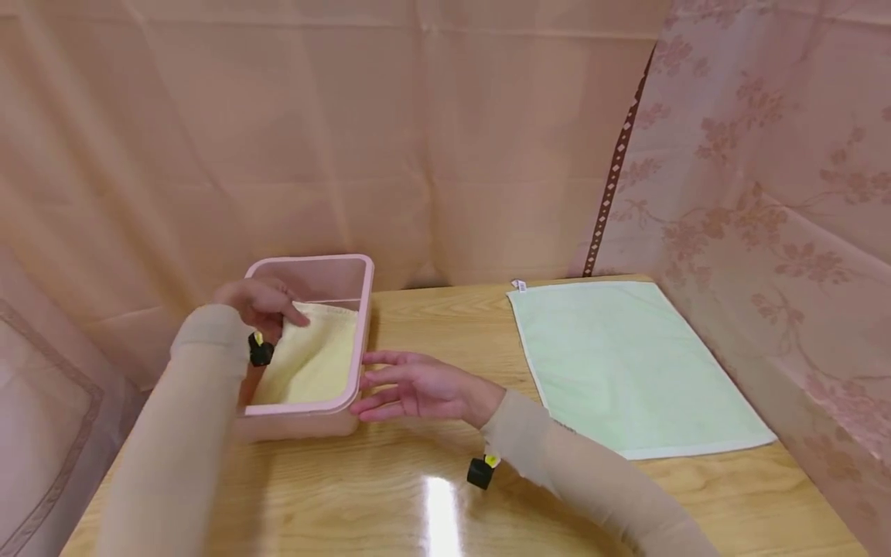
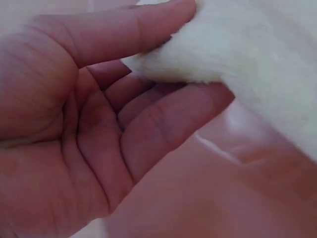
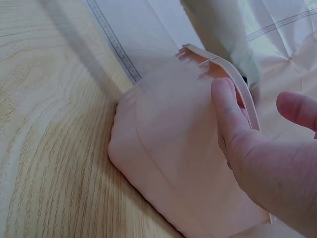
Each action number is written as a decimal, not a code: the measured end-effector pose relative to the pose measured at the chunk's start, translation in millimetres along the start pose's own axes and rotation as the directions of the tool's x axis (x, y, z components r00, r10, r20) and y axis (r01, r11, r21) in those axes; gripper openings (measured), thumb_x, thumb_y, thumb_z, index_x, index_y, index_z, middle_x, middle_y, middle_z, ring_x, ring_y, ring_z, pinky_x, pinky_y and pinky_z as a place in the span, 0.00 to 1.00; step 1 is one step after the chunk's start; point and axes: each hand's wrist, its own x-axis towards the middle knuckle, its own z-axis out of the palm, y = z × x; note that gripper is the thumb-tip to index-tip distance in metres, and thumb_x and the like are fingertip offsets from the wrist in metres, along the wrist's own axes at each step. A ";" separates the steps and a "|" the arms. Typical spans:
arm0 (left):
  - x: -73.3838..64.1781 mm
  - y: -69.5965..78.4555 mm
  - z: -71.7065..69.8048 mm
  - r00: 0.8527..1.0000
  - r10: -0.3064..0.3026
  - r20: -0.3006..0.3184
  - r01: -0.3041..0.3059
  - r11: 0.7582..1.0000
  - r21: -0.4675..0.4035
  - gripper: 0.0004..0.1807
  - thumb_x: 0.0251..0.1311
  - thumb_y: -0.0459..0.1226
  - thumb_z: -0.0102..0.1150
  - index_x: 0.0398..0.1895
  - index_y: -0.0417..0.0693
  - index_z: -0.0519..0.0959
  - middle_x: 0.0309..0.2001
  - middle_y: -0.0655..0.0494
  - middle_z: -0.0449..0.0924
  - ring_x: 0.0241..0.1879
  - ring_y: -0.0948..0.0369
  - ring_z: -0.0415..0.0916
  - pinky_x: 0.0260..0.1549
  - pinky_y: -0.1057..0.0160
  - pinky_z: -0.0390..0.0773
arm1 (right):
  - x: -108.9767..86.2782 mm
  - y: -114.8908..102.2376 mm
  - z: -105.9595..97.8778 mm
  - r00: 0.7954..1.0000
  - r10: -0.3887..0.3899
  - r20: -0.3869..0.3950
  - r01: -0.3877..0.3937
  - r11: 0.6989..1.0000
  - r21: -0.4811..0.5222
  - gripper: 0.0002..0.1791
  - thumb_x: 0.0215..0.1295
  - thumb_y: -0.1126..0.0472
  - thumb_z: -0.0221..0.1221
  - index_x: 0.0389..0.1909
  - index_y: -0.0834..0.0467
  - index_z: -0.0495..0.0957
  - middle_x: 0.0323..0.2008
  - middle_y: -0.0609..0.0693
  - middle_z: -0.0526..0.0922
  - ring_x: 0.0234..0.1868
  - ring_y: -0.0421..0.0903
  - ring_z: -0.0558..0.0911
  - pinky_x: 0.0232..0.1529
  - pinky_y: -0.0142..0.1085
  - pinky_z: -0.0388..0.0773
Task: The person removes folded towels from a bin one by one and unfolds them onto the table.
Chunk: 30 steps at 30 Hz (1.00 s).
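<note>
A pink plastic bin (image 1: pixel 366 325) stands on the wooden table at the left in the head view. Inside it lies a pale yellow towel (image 1: pixel 323 360), spread along the bottom with one edge raised. My left hand (image 1: pixel 261 303) reaches over the bin's left side and pinches that edge between thumb and fingers; the left wrist view shows the fuzzy towel (image 2: pixel 267 64) in the grip. My right hand (image 1: pixel 425 387) is at the bin's right side, fingers straight, fingertips right at the wall below the rim. From the right wrist, the fingers lie along the bin's outer wall (image 3: pixel 183 139).
A light green towel (image 1: pixel 633 360) with a white border and a small tag lies flat on the right of the wooden table (image 1: pixel 362 495). Pink curtains (image 1: pixel 431 139) hang behind the table and along both sides.
</note>
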 end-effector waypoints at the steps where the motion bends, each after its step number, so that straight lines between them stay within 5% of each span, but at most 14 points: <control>1: -3.4 2.7 0.4 1.000 0.004 0.010 -0.003 1.000 -0.029 0.10 0.68 0.33 0.62 0.26 0.41 0.81 0.21 0.52 0.81 0.20 0.61 0.77 0.29 0.61 0.82 | -0.1 0.1 -0.8 1.000 0.000 -0.002 0.000 1.000 -0.001 0.29 0.77 0.67 0.50 0.75 0.61 0.56 0.51 0.57 0.80 0.49 0.54 0.84 0.59 0.51 0.76; 4: -14.6 11.9 1.6 0.999 0.048 0.013 -0.047 0.998 -0.045 0.04 0.68 0.31 0.61 0.36 0.37 0.82 0.30 0.50 0.84 0.27 0.58 0.81 0.36 0.57 0.84 | 0.1 0.0 -3.0 1.000 0.003 -0.005 -0.003 1.000 -0.003 0.29 0.77 0.67 0.50 0.75 0.61 0.56 0.51 0.57 0.80 0.49 0.55 0.85 0.59 0.51 0.76; 9: -36.1 28.4 4.5 0.984 0.168 -0.059 -0.160 0.980 0.117 0.09 0.66 0.33 0.65 0.41 0.33 0.81 0.32 0.51 0.85 0.29 0.59 0.83 0.37 0.59 0.85 | 1.0 -1.6 -3.8 1.000 0.010 0.001 -0.010 1.000 -0.007 0.28 0.78 0.66 0.49 0.75 0.61 0.56 0.51 0.56 0.80 0.49 0.54 0.84 0.60 0.51 0.76; 16: -55.2 40.0 5.6 0.964 0.231 -0.129 -0.204 0.960 0.193 0.16 0.63 0.40 0.71 0.44 0.35 0.82 0.32 0.54 0.85 0.30 0.60 0.82 0.37 0.60 0.85 | 1.6 -4.0 -4.0 1.000 0.008 -0.001 -0.008 1.000 -0.008 0.28 0.78 0.66 0.49 0.75 0.61 0.56 0.51 0.57 0.79 0.49 0.54 0.84 0.61 0.52 0.74; 22: -70.0 35.6 4.4 0.946 0.278 -0.169 -0.250 0.953 0.169 0.16 0.64 0.41 0.69 0.42 0.34 0.81 0.33 0.52 0.85 0.32 0.59 0.83 0.39 0.58 0.85 | 0.1 -2.8 -3.2 1.000 0.012 0.004 -0.012 1.000 -0.003 0.26 0.78 0.67 0.48 0.74 0.61 0.58 0.50 0.56 0.80 0.49 0.55 0.84 0.65 0.57 0.67; 30: -101.0 47.0 8.0 0.908 0.342 -0.243 -0.334 0.940 0.072 0.22 0.65 0.40 0.69 0.57 0.35 0.81 0.41 0.49 0.88 0.40 0.53 0.87 0.44 0.57 0.84 | -2.4 -6.4 -2.9 1.000 0.025 0.002 -0.025 0.999 -0.035 0.27 0.78 0.66 0.49 0.75 0.61 0.57 0.51 0.55 0.79 0.50 0.55 0.84 0.67 0.58 0.64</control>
